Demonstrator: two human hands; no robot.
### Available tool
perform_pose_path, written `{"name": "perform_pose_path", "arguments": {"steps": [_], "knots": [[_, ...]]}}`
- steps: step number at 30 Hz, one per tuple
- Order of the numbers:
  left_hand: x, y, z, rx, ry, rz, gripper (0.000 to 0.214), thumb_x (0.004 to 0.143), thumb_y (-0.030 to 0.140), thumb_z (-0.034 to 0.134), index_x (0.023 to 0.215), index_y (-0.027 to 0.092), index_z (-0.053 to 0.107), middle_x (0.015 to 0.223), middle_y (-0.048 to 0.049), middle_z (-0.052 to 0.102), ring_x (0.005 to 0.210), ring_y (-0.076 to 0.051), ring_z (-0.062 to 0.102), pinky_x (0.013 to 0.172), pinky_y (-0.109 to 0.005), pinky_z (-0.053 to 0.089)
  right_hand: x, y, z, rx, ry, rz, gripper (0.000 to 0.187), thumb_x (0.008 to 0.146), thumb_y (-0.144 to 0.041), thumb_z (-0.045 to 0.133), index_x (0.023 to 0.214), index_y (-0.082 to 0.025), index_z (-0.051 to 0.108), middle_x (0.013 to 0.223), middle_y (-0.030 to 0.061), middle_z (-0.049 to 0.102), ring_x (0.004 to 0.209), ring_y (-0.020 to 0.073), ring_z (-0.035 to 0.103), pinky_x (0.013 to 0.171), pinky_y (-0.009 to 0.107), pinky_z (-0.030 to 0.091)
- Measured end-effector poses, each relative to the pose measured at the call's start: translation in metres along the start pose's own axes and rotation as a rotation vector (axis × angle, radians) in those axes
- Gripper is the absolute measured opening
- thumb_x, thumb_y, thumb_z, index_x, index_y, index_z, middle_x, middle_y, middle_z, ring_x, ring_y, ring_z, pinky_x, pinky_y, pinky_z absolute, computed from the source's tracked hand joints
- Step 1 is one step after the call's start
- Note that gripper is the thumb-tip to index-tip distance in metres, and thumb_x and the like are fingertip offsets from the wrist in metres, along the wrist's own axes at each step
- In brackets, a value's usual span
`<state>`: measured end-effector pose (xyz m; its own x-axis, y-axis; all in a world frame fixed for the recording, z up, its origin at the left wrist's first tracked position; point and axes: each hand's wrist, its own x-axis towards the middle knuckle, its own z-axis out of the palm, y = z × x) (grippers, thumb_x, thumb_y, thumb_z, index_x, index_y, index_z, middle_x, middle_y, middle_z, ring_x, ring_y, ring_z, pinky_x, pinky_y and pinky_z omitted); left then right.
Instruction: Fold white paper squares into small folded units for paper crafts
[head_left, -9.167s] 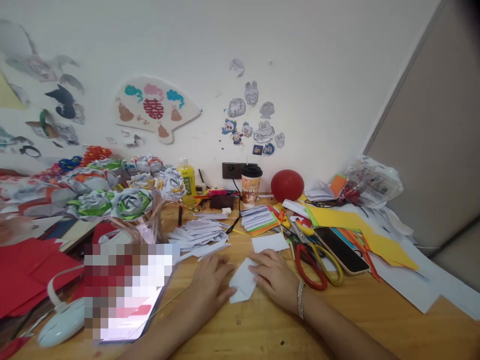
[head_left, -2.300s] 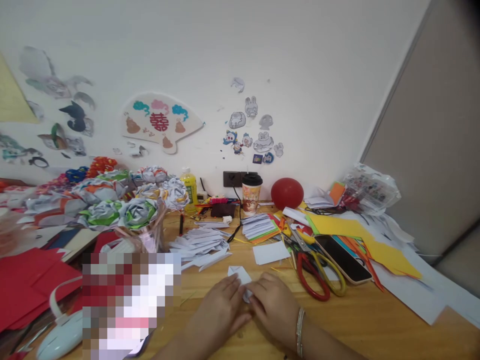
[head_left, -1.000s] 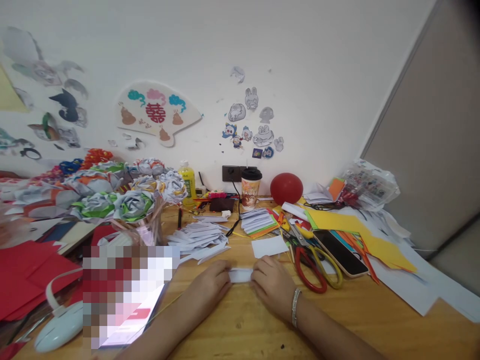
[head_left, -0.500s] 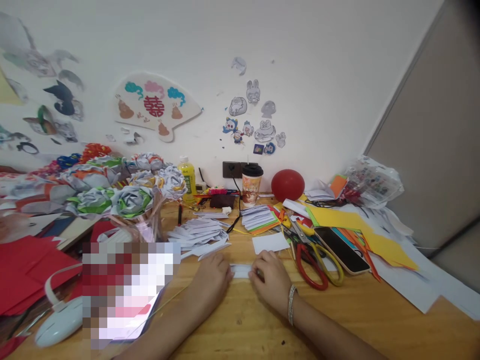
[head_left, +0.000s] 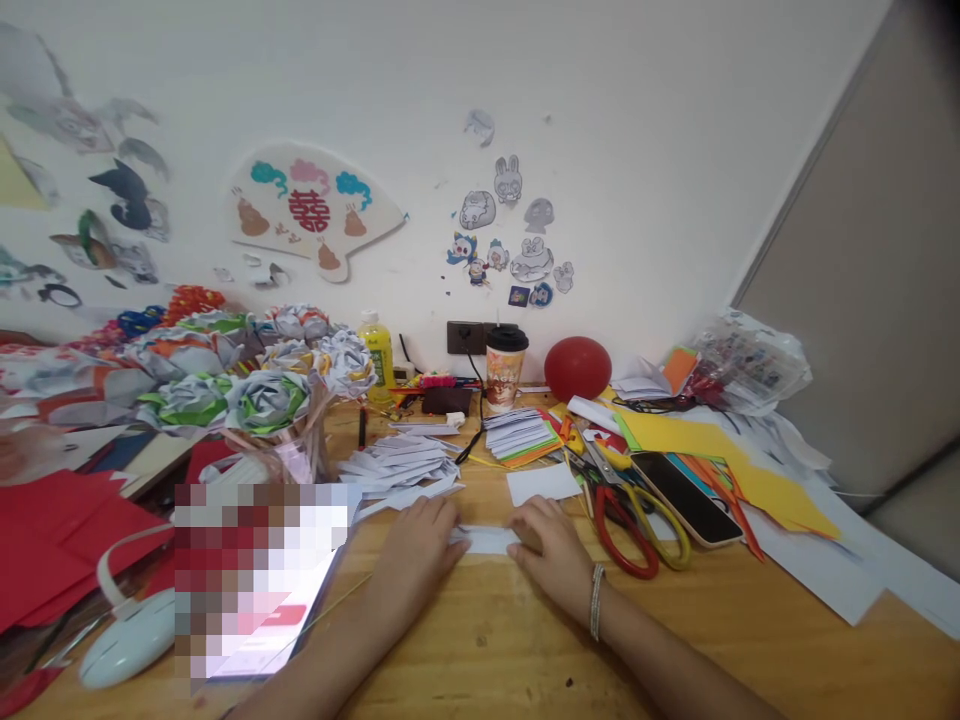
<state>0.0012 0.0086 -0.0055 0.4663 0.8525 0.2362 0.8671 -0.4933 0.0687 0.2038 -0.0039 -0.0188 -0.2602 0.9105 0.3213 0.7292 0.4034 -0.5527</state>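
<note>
A narrow folded strip of white paper [head_left: 487, 539] lies on the wooden table [head_left: 525, 650] between my hands. My left hand [head_left: 415, 548] presses on its left end with fingers curled down. My right hand [head_left: 553, 550], a bracelet on its wrist, pins the right end with its fingertips pressed together. A loose white paper rectangle [head_left: 543, 484] lies just beyond the right hand. A heap of folded white strips [head_left: 397, 465] sits behind the left hand.
Red-handled scissors [head_left: 621, 525] and yellow-handled scissors [head_left: 660, 525] lie right of my hands beside a phone [head_left: 684, 497]. A stack of cut papers [head_left: 521, 435], a cup [head_left: 505, 368], a red ball [head_left: 577, 368], paper roses [head_left: 255, 395], yellow sheets [head_left: 720, 455] and a blurred screen [head_left: 259, 580] crowd the table.
The paper went from a wider folded piece to a narrow strip. Over the last second my hands stayed on its two ends, shifting only slightly.
</note>
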Motion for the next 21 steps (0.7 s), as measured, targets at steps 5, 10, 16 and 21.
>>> {"name": "perform_pose_path", "arguments": {"steps": [5, 10, 16, 21], "knots": [[-0.005, -0.005, 0.005, -0.006, 0.126, 0.338, 0.012, 0.089, 0.019, 0.047, 0.092, 0.017, 0.059, 0.09, -0.0052, 0.061, 0.087, -0.021, 0.052, 0.078, -0.035, 0.043, 0.003, 0.004, 0.0, -0.323, -0.049, -0.365, 0.003, 0.081, -0.018, 0.06, 0.08, -0.019, 0.062, 0.083, 0.0022, 0.061, 0.08, 0.0178, 0.048, 0.07, 0.03, 0.033], [-0.005, 0.0, 0.001, -0.026, 0.071, 0.309, 0.024, 0.092, 0.013, 0.037, 0.079, 0.015, 0.058, 0.082, -0.0042, 0.059, 0.076, -0.018, 0.052, 0.07, -0.03, 0.045, 0.005, 0.007, 0.006, -0.566, 0.012, -0.514, 0.005, 0.082, -0.021, 0.061, 0.085, -0.017, 0.061, 0.074, 0.0024, 0.059, 0.072, 0.0185, 0.045, 0.062, 0.03, 0.03], [-0.005, 0.004, 0.0, -0.044, 0.029, 0.262, 0.024, 0.091, 0.01, 0.036, 0.081, 0.015, 0.058, 0.081, -0.0043, 0.059, 0.075, -0.018, 0.053, 0.07, -0.03, 0.044, 0.006, 0.008, 0.013, -0.645, -0.013, -0.58, 0.008, 0.081, -0.016, 0.06, 0.074, -0.015, 0.058, 0.073, 0.0038, 0.057, 0.071, 0.0185, 0.044, 0.061, 0.03, 0.029], [-0.006, 0.001, 0.002, -0.006, 0.049, 0.376, 0.025, 0.089, 0.003, 0.036, 0.086, 0.015, 0.058, 0.086, -0.0051, 0.06, 0.08, -0.018, 0.053, 0.072, -0.029, 0.044, 0.003, 0.005, 0.01, -0.551, -0.048, -0.467, 0.009, 0.083, -0.011, 0.054, 0.077, -0.014, 0.06, 0.076, 0.0052, 0.058, 0.074, 0.0185, 0.046, 0.064, 0.03, 0.032]]}}
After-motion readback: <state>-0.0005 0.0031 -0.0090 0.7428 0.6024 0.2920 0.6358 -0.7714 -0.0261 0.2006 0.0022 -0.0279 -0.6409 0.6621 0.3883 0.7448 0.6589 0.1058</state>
